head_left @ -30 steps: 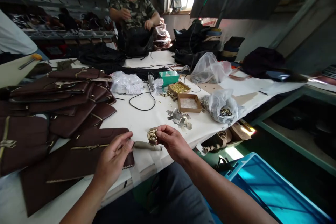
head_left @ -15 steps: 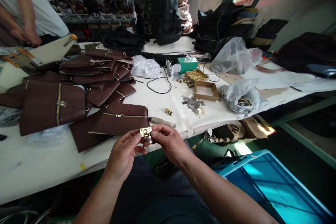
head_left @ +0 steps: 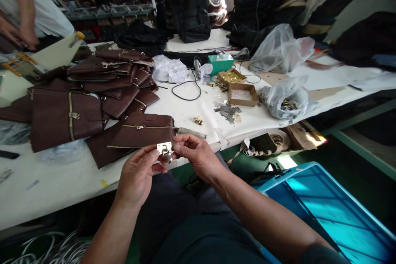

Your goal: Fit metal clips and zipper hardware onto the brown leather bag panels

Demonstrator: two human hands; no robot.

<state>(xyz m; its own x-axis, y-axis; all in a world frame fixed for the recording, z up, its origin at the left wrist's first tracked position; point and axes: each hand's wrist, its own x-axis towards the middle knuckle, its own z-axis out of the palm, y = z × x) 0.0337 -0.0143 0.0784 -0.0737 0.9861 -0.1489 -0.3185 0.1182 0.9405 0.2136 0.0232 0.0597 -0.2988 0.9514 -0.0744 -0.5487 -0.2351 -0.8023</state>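
Both hands meet at the table's front edge around a small gold padlock clasp [head_left: 166,155], a shiny plate with a little padlock hanging from it. My left hand [head_left: 137,175] pinches the plate's left side between thumb and fingers. On the other side, my right hand [head_left: 196,154] has thumb and index finger closed at the plate's right edge. Just behind them lies a dark brown leather piece [head_left: 151,131] with a gold zipper. A rod wrapped in pale material [head_left: 192,133] rests beside it. Another gold clasp [head_left: 198,120] sits farther back on the white table.
Brown leather pieces [head_left: 102,74] are heaped at left. Thin metal plates [head_left: 228,111], an open cardboard box [head_left: 243,103], a green box [head_left: 220,65] and a plastic bag [head_left: 284,103] stand right. A blue crate [head_left: 315,169] is below right. Two people stand across the table.
My hands have shifted slightly left with the clasp, and its padlock now hangs tilted. The view has tipped down a little. The person opposite has moved a hand above the black backpack.
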